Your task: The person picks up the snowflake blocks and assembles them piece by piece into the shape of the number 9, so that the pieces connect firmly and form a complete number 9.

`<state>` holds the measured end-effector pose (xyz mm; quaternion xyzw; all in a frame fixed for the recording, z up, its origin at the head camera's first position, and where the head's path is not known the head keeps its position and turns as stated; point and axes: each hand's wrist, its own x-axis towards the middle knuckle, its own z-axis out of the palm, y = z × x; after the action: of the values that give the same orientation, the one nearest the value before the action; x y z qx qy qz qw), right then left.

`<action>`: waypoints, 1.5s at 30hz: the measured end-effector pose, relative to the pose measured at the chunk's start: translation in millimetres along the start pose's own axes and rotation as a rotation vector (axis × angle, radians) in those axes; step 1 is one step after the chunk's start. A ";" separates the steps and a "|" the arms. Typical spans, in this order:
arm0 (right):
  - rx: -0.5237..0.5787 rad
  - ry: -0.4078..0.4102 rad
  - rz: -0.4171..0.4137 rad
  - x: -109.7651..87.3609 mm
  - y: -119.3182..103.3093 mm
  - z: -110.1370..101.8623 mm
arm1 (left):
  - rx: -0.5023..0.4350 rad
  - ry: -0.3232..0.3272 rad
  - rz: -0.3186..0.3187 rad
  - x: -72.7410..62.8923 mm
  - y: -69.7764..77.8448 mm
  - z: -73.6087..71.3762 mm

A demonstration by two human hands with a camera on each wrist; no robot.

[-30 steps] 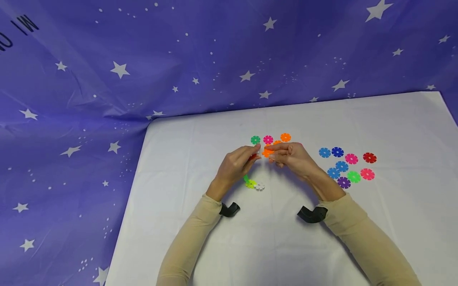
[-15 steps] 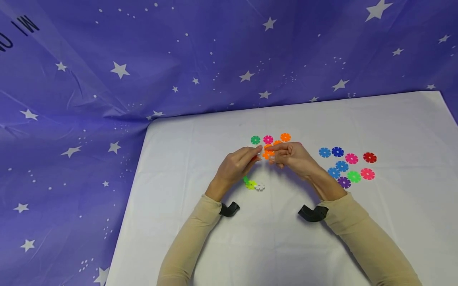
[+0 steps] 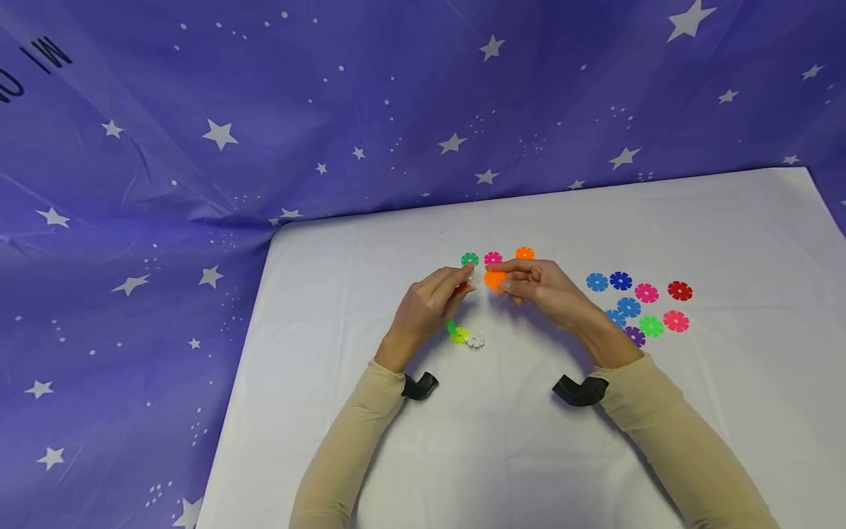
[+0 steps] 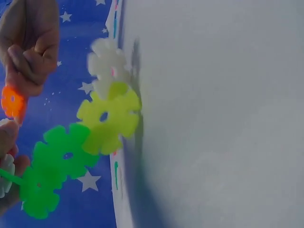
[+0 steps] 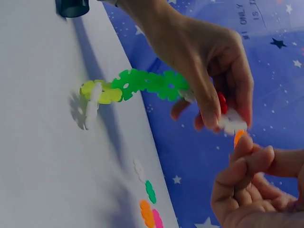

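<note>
My left hand (image 3: 429, 303) grips one end of a chain of toothed plastic snowflake discs. Beside its thumb show a red disc (image 5: 222, 103) and a white disc (image 5: 232, 122). From there the chain runs through green discs (image 4: 66, 154) and a yellow disc (image 4: 111, 121) to a white end disc (image 4: 107, 64), which hangs close over the table. My right hand (image 3: 545, 290) pinches an orange snowflake disc (image 3: 494, 280) between thumb and fingertips. In the right wrist view, the orange disc's edge is right at the white disc by my left fingertips.
A white-covered table (image 3: 463, 455) stands before a purple star-patterned cloth (image 3: 330, 110). Loose discs lie beyond my hands, among them a green disc (image 3: 470, 259) and a pink disc (image 3: 493, 258). Several more, including a red disc (image 3: 680, 291), lie to the right.
My right hand has shifted slightly up, and its fingers now cover orange discs seen behind them before. The orange disc shows more of its face. The chain's free end has moved slightly.
</note>
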<state>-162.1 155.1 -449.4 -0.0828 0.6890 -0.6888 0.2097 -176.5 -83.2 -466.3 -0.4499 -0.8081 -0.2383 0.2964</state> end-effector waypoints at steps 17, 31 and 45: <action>-0.081 0.002 -0.057 -2.5 -1.5 6.3 | 0.001 0.032 0.082 2.0 5.5 1.0; 0.106 -0.118 -0.102 -1.6 0.9 2.4 | 0.060 0.070 0.189 3.1 11.5 3.6; 0.101 -0.077 -0.033 -2.4 -1.0 5.7 | 0.038 0.074 0.169 2.1 13.6 8.6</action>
<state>-157.8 150.9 -447.8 -0.1101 0.6433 -0.7223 0.2287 -167.8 -69.8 -469.3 -0.5017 -0.7599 -0.2134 0.3538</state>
